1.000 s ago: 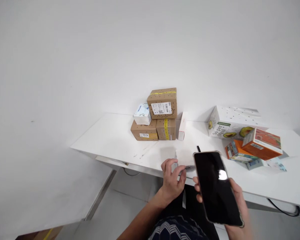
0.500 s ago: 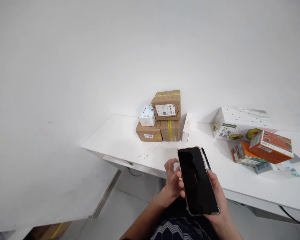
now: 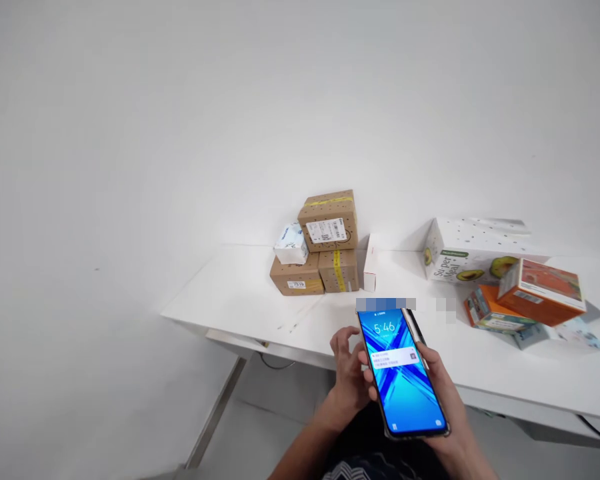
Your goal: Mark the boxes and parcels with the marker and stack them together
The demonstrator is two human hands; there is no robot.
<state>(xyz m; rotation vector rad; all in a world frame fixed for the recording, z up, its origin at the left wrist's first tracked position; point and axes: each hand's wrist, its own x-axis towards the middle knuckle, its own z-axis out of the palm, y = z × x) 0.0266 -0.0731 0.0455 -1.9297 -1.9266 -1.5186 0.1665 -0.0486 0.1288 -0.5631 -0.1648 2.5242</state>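
A smartphone (image 3: pixel 405 393) in a clear case is held tilted over the front edge of the white table, its lit blue screen showing 5:46 and a notification. My right hand (image 3: pixel 447 393) is closed around it from behind, the thumb along the right edge and fingertips showing at the left edge. Close by the phone's left side is my left hand (image 3: pixel 349 370), fingers bent and apart, with nothing seen in it. A dark, slim pen-like item (image 3: pixel 418 328) shows beside the phone's upper right edge, partly hidden.
Against the wall on the table (image 3: pixel 220 287), a large brown carton (image 3: pixel 329 223) rests on two smaller cartons (image 3: pixel 296 277), beside a tissue pack (image 3: pixel 291 245). A narrow white box (image 3: pixel 371 263) stands nearby. Rightward are an avocado-printed box (image 3: pixel 473 260) and orange boxes (image 3: pixel 543 293).
The phone's screen has gone from black to lit. The view has shifted slightly, so the boxes sit lower. Both hands keep about the same pose.
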